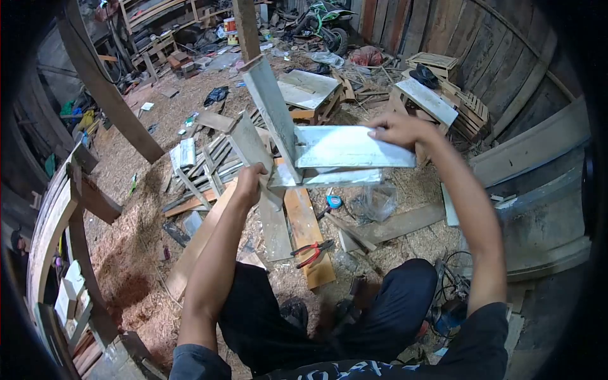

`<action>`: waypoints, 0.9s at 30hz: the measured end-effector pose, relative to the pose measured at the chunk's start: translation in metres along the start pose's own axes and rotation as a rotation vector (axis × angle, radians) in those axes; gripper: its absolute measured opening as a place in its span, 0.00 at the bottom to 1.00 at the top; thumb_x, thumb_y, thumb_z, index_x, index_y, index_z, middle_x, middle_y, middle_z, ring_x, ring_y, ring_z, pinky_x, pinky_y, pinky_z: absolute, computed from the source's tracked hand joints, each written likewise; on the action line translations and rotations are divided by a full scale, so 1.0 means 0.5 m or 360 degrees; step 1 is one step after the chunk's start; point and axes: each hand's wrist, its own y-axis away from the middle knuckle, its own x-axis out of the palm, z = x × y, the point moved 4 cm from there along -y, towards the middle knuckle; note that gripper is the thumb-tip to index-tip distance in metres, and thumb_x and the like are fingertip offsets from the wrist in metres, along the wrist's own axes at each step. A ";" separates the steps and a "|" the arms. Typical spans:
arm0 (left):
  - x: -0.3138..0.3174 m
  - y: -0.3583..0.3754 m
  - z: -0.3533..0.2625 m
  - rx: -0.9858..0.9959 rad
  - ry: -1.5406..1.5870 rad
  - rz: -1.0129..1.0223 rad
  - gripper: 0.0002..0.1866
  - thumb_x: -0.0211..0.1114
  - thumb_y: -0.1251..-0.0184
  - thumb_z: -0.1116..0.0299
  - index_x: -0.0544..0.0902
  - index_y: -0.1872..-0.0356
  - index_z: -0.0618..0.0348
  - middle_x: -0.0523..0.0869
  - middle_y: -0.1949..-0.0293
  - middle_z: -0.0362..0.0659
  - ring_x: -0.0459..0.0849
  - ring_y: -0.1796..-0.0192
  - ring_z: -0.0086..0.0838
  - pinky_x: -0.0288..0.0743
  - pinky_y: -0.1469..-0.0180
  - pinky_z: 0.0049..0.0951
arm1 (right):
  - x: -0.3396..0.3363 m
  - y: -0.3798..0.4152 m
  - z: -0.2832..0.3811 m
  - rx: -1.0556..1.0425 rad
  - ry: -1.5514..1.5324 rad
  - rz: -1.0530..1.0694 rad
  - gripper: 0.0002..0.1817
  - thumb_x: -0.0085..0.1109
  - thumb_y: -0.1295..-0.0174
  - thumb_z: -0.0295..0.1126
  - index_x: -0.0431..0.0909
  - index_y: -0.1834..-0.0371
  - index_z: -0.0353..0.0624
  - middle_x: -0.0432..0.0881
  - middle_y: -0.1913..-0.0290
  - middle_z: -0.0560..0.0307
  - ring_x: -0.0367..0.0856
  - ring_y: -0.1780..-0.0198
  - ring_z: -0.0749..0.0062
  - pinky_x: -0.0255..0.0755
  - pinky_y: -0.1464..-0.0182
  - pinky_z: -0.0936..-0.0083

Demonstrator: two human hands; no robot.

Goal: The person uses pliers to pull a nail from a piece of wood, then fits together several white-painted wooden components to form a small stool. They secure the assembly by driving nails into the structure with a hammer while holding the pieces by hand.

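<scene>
Above my knees is a wooden frame of several boards point(269, 111), with whitish faces and two uprights standing side by side on the left. My left hand point(250, 182) is closed around the lower edge of the left upright. A pale, brightly lit board point(351, 147) extends to the right from the taller upright. On the far end of that board, my right hand point(403, 134) grips the upper edge with the fingers over it. How the boards are joined cannot be made out. Below the frame, red-handled pliers point(313, 252) lie on a yellowish plank point(301, 218).
A blue tape measure point(334, 201) and a clear plastic bag point(379, 201) lie on the shavings-covered floor point(136, 253). Wooden posts point(111, 82) stand to the left. A slatted crate point(465, 104) and a low table point(308, 88) are farther back, before a motorbike point(326, 25).
</scene>
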 end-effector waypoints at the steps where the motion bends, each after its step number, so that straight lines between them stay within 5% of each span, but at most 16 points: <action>1: -0.006 -0.008 0.002 0.0010 0.0154 0.0039 0.14 0.57 0.47 0.70 0.77 0.61 0.66 0.79 0.70 0.46 0.80 0.71 0.37 0.76 0.67 0.37 | 0.023 0.011 0.016 0.0088 0.0000 -0.0014 0.26 0.53 0.33 0.44 0.73 0.37 0.39 0.80 0.44 0.44 0.78 0.44 0.61 0.70 0.41 0.66; 4: -0.023 0.019 -0.019 -0.0032 0.0214 0.0093 0.14 0.58 0.47 0.67 0.75 0.62 0.65 0.79 0.72 0.46 0.80 0.72 0.37 0.77 0.66 0.35 | 0.100 0.020 0.074 0.0282 0.0140 -0.0113 0.36 0.56 0.38 0.58 0.72 0.37 0.40 0.71 0.37 0.32 0.76 0.41 0.49 0.70 0.39 0.61; 5: -0.029 0.025 -0.028 -0.0073 0.0175 0.0070 0.14 0.58 0.47 0.67 0.75 0.62 0.66 0.79 0.72 0.46 0.80 0.72 0.37 0.77 0.66 0.35 | 0.131 0.019 0.058 0.0323 0.0203 -0.0090 0.51 0.61 0.49 0.69 0.63 0.30 0.42 0.61 0.33 0.22 0.73 0.41 0.38 0.69 0.39 0.55; 8: -0.063 0.022 -0.025 -0.0166 0.0034 0.0059 0.17 0.56 0.47 0.67 0.75 0.57 0.68 0.79 0.67 0.47 0.80 0.67 0.38 0.77 0.61 0.36 | 0.186 0.043 0.096 0.0424 0.0350 -0.0109 0.69 0.68 0.62 0.71 0.44 0.24 0.41 0.51 0.29 0.23 0.53 0.27 0.34 0.52 0.27 0.55; 9: -0.074 0.022 -0.019 -0.0183 -0.0021 0.0054 0.18 0.56 0.47 0.67 0.76 0.56 0.68 0.79 0.64 0.48 0.79 0.64 0.39 0.76 0.58 0.38 | 0.199 0.049 0.113 0.0401 0.0501 -0.0207 0.69 0.70 0.63 0.69 0.39 0.23 0.46 0.63 0.37 0.29 0.70 0.39 0.35 0.68 0.38 0.52; 12: -0.092 0.023 -0.008 -0.0149 -0.0122 0.0044 0.19 0.56 0.47 0.68 0.77 0.55 0.67 0.79 0.61 0.49 0.78 0.61 0.39 0.76 0.58 0.40 | 0.212 0.046 0.144 0.0402 0.0229 0.0021 0.66 0.74 0.62 0.57 0.44 0.24 0.40 0.53 0.27 0.32 0.59 0.29 0.40 0.58 0.29 0.60; 13: -0.093 0.023 -0.006 -0.0162 -0.0145 0.0047 0.18 0.56 0.47 0.68 0.77 0.55 0.67 0.79 0.61 0.49 0.78 0.61 0.39 0.75 0.59 0.40 | 0.221 0.045 0.138 0.0341 0.0189 -0.0057 0.61 0.73 0.60 0.50 0.47 0.24 0.39 0.55 0.27 0.35 0.62 0.30 0.44 0.59 0.29 0.63; 16: -0.086 0.037 -0.006 -0.0206 -0.0175 0.0034 0.18 0.56 0.49 0.69 0.77 0.56 0.67 0.79 0.62 0.48 0.78 0.62 0.38 0.75 0.60 0.39 | 0.244 0.039 0.103 0.0171 0.0053 -0.0180 0.57 0.71 0.58 0.49 0.51 0.25 0.38 0.55 0.27 0.35 0.63 0.31 0.45 0.59 0.29 0.64; 17: -0.080 0.043 -0.009 -0.0216 -0.0172 0.0012 0.18 0.56 0.49 0.69 0.77 0.57 0.66 0.79 0.62 0.48 0.78 0.62 0.38 0.75 0.59 0.39 | 0.251 0.038 0.094 -0.0001 -0.0002 -0.0297 0.55 0.70 0.58 0.49 0.53 0.27 0.36 0.63 0.33 0.36 0.69 0.37 0.43 0.65 0.34 0.63; 27: -0.038 0.047 -0.026 -0.0151 -0.0218 0.0056 0.21 0.54 0.50 0.71 0.77 0.53 0.69 0.78 0.60 0.49 0.76 0.60 0.38 0.74 0.59 0.41 | 0.281 0.045 0.131 0.0290 0.0521 -0.0606 0.52 0.63 0.53 0.49 0.51 0.27 0.36 0.64 0.37 0.29 0.66 0.36 0.37 0.59 0.33 0.49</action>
